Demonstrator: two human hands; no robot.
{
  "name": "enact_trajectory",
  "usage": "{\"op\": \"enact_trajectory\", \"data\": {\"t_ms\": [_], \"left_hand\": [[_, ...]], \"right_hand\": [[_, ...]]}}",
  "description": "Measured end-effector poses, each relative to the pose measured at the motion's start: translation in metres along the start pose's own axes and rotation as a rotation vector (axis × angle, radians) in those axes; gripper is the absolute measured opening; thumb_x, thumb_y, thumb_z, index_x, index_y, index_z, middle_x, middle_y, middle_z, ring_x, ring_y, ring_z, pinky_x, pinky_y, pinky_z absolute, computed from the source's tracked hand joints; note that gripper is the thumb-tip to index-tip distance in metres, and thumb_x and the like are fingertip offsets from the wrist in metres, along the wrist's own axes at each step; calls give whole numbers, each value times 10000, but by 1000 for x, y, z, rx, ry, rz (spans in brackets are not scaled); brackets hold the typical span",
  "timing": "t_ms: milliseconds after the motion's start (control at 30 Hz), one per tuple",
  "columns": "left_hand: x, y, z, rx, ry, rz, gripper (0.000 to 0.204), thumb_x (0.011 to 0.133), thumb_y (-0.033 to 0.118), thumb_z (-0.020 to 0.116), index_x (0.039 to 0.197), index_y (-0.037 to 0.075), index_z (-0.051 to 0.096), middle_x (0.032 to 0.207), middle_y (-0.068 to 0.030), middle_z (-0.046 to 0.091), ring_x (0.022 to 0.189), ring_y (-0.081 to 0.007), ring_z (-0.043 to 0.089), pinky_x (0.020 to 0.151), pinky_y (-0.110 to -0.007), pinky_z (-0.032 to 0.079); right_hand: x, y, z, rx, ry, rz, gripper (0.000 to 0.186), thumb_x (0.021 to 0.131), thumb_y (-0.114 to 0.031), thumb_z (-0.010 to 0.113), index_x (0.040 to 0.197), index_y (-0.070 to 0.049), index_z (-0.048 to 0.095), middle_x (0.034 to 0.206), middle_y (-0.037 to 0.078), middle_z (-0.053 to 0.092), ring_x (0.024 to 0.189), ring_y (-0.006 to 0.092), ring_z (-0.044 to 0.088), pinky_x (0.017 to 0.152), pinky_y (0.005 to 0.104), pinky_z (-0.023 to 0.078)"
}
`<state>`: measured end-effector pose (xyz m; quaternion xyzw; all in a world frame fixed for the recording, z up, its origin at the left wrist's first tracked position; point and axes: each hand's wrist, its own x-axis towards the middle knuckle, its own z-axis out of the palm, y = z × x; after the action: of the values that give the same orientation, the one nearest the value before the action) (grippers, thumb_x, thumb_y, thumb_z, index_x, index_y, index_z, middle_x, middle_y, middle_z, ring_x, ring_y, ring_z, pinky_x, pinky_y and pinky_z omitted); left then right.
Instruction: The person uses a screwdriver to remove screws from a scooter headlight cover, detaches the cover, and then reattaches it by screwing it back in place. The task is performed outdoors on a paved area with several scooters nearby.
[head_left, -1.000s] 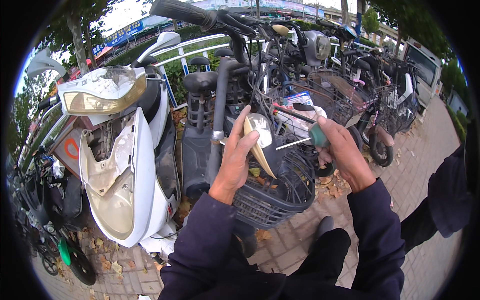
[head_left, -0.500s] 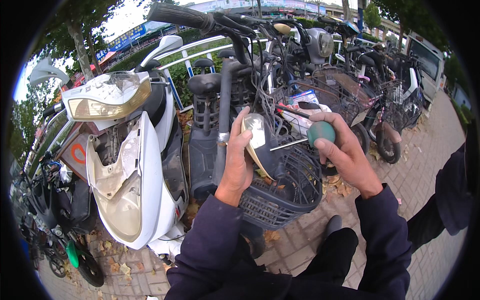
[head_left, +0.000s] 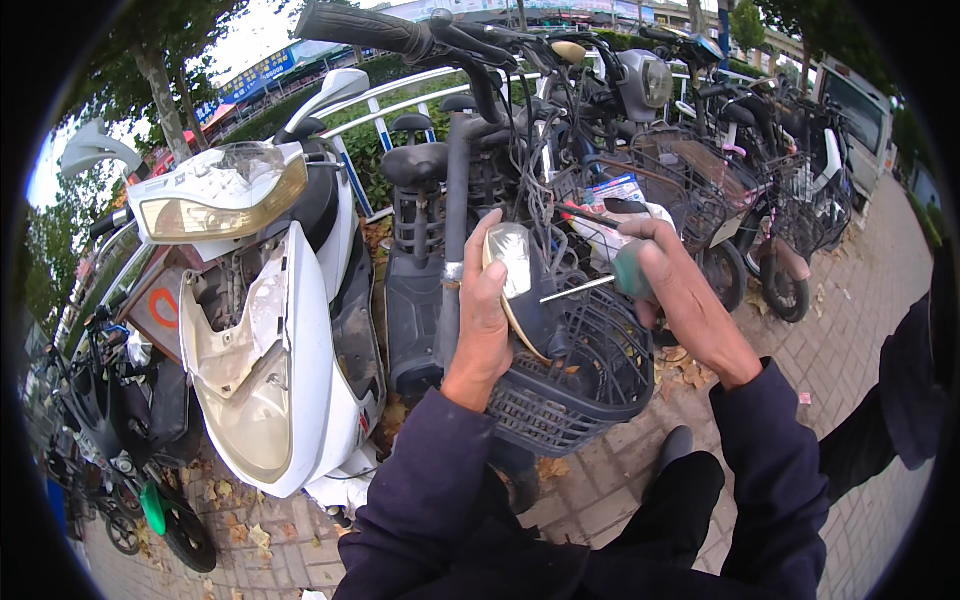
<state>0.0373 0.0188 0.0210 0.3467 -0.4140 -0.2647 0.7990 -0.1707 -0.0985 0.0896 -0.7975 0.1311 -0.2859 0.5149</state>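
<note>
I have my left hand [head_left: 479, 335] closed on a headlamp [head_left: 517, 270] with a clear lens, pale rim and dark housing. My right hand [head_left: 683, 295] grips the green handle [head_left: 627, 271] of a screwdriver, partly hidden by my fingers; its steel shaft [head_left: 575, 293] runs left to the side of the lamp, where I cannot make out the tip. Just below the lamp is a black front basket [head_left: 590, 400], and cables [head_left: 560, 185] hang behind it from the handlebar [head_left: 365, 35].
A white scooter [head_left: 260, 380] with a damaged front panel stands at left, a dark bike [head_left: 125, 430] beyond it. Parked bikes [head_left: 780, 220] line a white railing [head_left: 375, 135]. At right are a van [head_left: 855, 115], brick paving [head_left: 850, 300] and a person's dark-clothed leg [head_left: 890, 400].
My right hand has turned on the handle, its fingers now covering more of it than half a second ago. The lamp and my left hand sit much the same; the view has shifted slightly.
</note>
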Motion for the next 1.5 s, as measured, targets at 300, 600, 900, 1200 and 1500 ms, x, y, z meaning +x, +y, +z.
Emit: {"op": "enact_trajectory", "data": {"t_ms": [300, 600, 900, 1200, 1500], "left_hand": [[3, -3, -4, 13, -23, 8, 895, 936, 531, 710, 1610, 65, 352, 1376, -82, 575, 1267, -218, 609, 1098, -399, 517], [3, -3, -5, 2, -18, -3, 932, 900, 552, 766, 1593, 69, 372, 1354, -82, 574, 1257, -210, 604, 1091, -386, 515], [5, -4, -5, 30, -34, -16, 982, 880, 587, 785, 1592, 52, 372, 1357, -91, 581, 1258, -217, 608, 1090, -390, 518], [6, -6, -4, 62, -15, -13, 1013, 886, 630, 772, 1603, 45, 360, 1354, -96, 589, 1245, -215, 618, 1079, -378, 524], [6, -4, -2, 71, -26, -7, 1033, 905, 641, 752, 1625, 28, 337, 1373, -98, 589, 1259, -212, 611, 1083, -381, 522]], "right_hand": [[-4, -11, -10, -101, -124, -7, 518, 1102, -441, 537, 1470, -87, 456, 928, 7, 501, 695, 68, 487, 646, 226, 407], [8, 8, -21, 184, -192, 18, 525, 1100, -452, 549, 1467, -90, 453, 979, 40, 505, 690, 107, 504, 712, 253, 471], [13, 0, -22, 77, -160, 119, 517, 1096, -469, 555, 1438, -83, 509, 979, 29, 503, 694, 73, 498, 619, 231, 484], [10, 11, -20, 162, -163, -41, 443, 1103, -441, 560, 1376, -93, 531, 964, 7, 498, 718, 75, 499, 622, 240, 483], [11, 4, -22, 220, -171, 120, 468, 1124, -463, 499, 1403, -89, 531, 995, 29, 517, 757, 74, 555, 628, 250, 520]]}}
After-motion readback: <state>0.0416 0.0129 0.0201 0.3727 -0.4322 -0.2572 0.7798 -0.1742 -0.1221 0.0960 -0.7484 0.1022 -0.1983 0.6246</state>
